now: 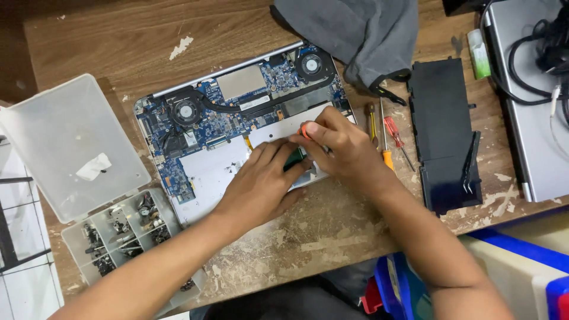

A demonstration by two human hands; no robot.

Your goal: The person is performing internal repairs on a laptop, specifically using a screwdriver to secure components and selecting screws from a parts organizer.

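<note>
An opened laptop (pixel 201 172) lies on the wooden table, its blue circuit board (pixel 222 121) and two fans exposed. My right hand (pixel 344 148) grips a screwdriver with an orange handle (pixel 304 130), tip down over the laptop's lower right area. My left hand (pixel 261 181) lies flat on the laptop beside it, fingers pressing a small dark green part (pixel 294 159) against the case. The part is mostly hidden between both hands.
A clear compartment box of screws (pixel 121 228) with its lid open (pixel 65 142) sits at left. Two screwdrivers (pixel 385 139), a black battery (pixel 441 130) with tweezers (pixel 471 163), a grey cloth bag (pixel 355 29) and a second silver laptop (pixel 533 118) with cables lie at right.
</note>
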